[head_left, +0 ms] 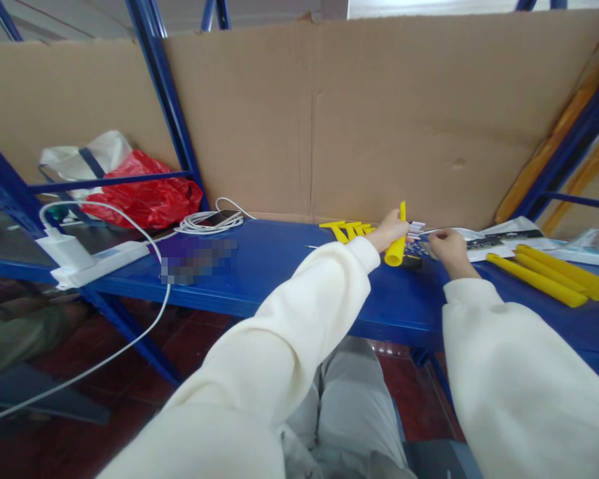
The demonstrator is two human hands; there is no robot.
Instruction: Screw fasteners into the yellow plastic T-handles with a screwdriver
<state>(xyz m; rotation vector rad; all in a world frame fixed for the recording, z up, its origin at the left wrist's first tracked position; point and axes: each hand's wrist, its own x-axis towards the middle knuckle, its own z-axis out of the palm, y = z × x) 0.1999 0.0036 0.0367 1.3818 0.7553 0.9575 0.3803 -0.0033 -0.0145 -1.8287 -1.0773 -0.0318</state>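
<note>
My left hand (pixel 390 230) is closed around a yellow tube (pixel 395 253), which stands tilted over the blue tabletop with its wide round end toward me. To its right, my right hand (pixel 449 246) is pinched close above the tabletop; whatever its fingers hold, if anything, is too small to tell. Between the hands lie small white and dark pieces (pixel 417 231) that I cannot name. A dark object (pixel 412 263) lies just below them. Several yellow T-shaped pieces (pixel 348 231) rest left of my left hand, against the cardboard.
Several long yellow tubes (pixel 554 274) lie at the right beside a white printed bag (pixel 509 237). On the left are a power strip (pixel 102 263), a coiled white cable with a phone (pixel 220 218), and a red plastic bag (pixel 144 189). A cardboard wall (pixel 404 120) closes the back.
</note>
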